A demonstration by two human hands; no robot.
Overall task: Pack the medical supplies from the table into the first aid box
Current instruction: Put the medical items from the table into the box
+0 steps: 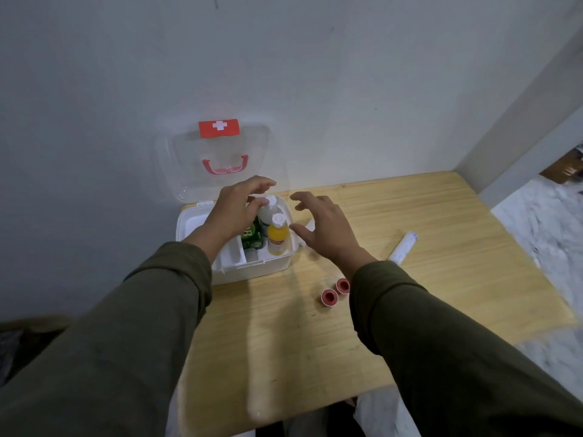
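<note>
The white first aid box (252,271) stands open on the table's left, its clear lid (217,159) upright against the wall. Inside stand a yellow bottle (278,239), a white bottle (268,209) and a green pack (250,236). My left hand (235,209) hovers over the box, its fingers touching the white bottle's cap. My right hand (321,228) floats open just right of the box, fingers spread. Behind it lies a small white item (309,224), partly hidden. A white tube (403,247) and two red tape rolls (336,291) lie on the table.
The wooden table (315,342) sits in a corner, walls behind and to the right. Its right and front edges drop to a pale marbled floor (542,222). Both olive sleeves cross the table's near side.
</note>
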